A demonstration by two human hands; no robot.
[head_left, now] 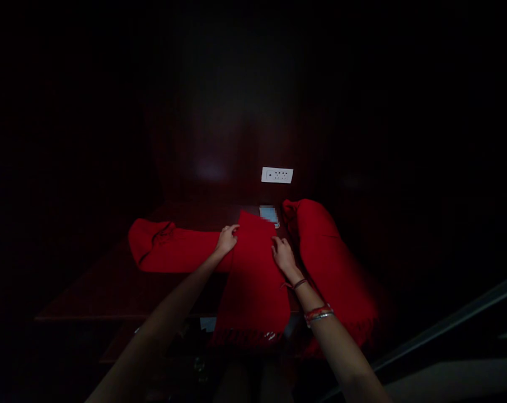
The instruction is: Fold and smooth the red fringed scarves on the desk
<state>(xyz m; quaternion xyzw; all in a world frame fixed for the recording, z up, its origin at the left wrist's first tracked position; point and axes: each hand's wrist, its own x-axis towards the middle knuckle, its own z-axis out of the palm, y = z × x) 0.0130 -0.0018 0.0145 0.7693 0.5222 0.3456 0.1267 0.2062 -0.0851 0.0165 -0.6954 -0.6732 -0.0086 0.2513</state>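
Note:
A red fringed scarf [256, 280] hangs over the front edge of a dark table, its tassels pointing down toward me. My left hand [227, 239] has its fingers closed at the scarf's left edge, near the top. Opposite it, my right hand [283, 254] pinches the right edge with curled fingers. A stretch of red cloth [186, 252] runs out to the left from under the scarf, folded over at its far end; whether it is the same piece, I cannot tell. Bracelets circle my right wrist and forearm.
To the right, another red fringed cloth [329, 257] lies folded in a thick bundle. Behind the scarf is a small pale blue item [268, 214], blurred out. A white socket plate [277, 175] sits on the dark wall. The dark table [98, 291] has its front edge near me.

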